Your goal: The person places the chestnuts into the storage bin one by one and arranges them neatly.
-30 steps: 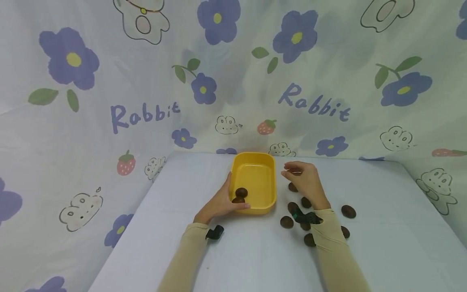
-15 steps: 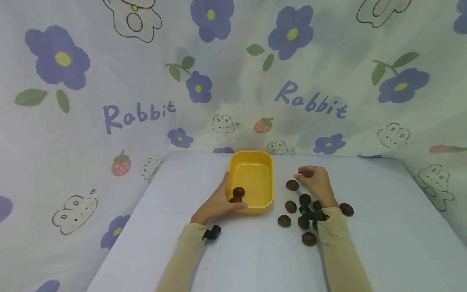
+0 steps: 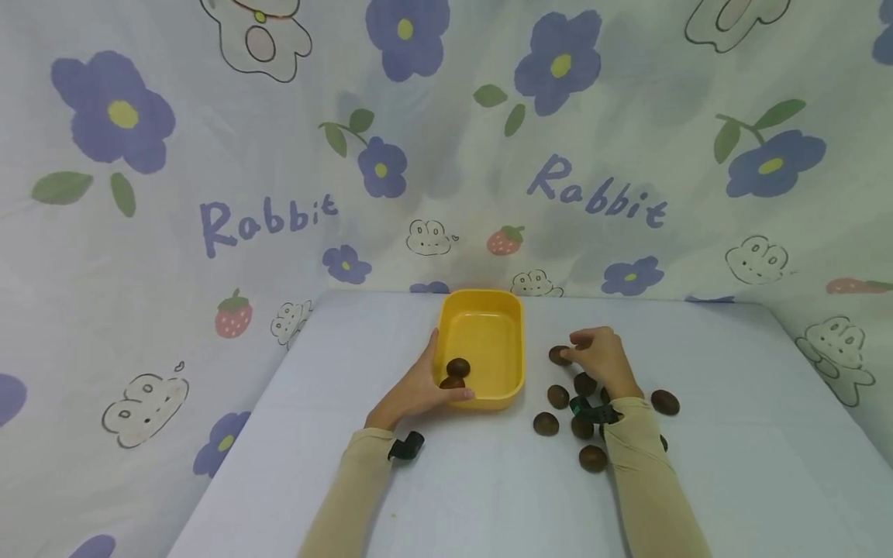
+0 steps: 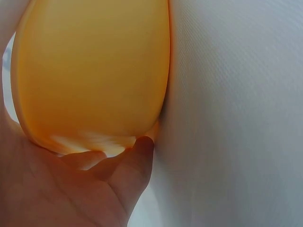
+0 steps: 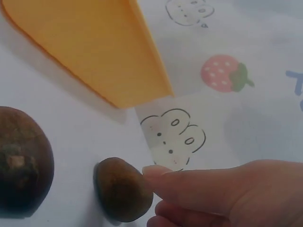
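Observation:
My left hand (image 3: 418,387) holds the near left corner of a yellow rectangular tub (image 3: 491,349), thumb over the near rim and fingers along the side. Seen from the left wrist, its fingers (image 4: 137,161) curl in against the tub wall. Inside, two smooth brown oval pieces (image 3: 458,368) lie in the near left corner. To the tub's right, my right hand (image 3: 605,358) is low over the table, with thumb and index finger apart. In the right wrist view, its thumb tip meets the edge of another brown oval piece (image 5: 124,189); whether they touch cannot be told.
Several more brown oval pieces (image 3: 546,424) lie scattered around and under my right forearm, one farther right (image 3: 665,401). White cloth covers the table (image 3: 460,496). A patterned curtain (image 3: 446,194) rises behind the tub and along the sides.
My right hand has moved right from beside the tub, then lowered toward the farthest brown piece. The left hand keeps its hold on the tub. The head view has shifted slightly.

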{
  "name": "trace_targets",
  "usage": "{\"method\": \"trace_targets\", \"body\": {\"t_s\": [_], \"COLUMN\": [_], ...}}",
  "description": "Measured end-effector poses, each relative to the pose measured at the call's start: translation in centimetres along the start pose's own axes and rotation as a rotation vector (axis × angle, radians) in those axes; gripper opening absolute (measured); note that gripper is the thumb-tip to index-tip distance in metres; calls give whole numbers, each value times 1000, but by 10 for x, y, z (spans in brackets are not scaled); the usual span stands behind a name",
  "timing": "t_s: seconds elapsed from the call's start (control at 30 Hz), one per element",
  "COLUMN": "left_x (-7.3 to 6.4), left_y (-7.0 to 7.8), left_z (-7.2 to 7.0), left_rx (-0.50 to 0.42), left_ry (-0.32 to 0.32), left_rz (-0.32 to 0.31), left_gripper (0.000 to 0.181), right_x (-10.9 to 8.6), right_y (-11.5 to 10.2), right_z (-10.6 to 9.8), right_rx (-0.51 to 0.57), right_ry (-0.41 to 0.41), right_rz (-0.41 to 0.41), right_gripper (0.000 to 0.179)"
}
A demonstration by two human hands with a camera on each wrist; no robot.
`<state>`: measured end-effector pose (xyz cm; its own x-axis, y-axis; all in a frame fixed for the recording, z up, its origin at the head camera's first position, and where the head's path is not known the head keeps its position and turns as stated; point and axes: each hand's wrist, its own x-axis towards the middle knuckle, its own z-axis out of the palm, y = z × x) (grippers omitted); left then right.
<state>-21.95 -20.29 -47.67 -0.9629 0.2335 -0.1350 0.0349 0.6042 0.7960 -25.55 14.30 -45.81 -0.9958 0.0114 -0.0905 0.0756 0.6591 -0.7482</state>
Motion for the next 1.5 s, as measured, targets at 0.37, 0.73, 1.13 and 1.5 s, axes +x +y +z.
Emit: {"method": "trace_targets", "body": {"t_s": [0.37, 0.73, 1.13, 1.5], "left_x": [0, 2, 0, 0], "left_y": [-2, 2, 3, 0], "left_z": [1, 0, -1, -1], "left_rx": [1, -19, -15, -25], "left_ry": [-4, -11, -5, -18], "left_rz": [-21, -8, -6, -6], "left_gripper": [140, 139, 141, 142], "right_x": [3, 6, 6, -2], "right_y": [6, 10, 7, -14], "right_z": [10, 10, 11, 3], "right_rx": [-36, -53, -61, 57], "right_ry": [-21, -23, -2, -4], "right_rz": [-48, -75, -98, -67], "right_gripper": [47, 47, 39, 47]}}
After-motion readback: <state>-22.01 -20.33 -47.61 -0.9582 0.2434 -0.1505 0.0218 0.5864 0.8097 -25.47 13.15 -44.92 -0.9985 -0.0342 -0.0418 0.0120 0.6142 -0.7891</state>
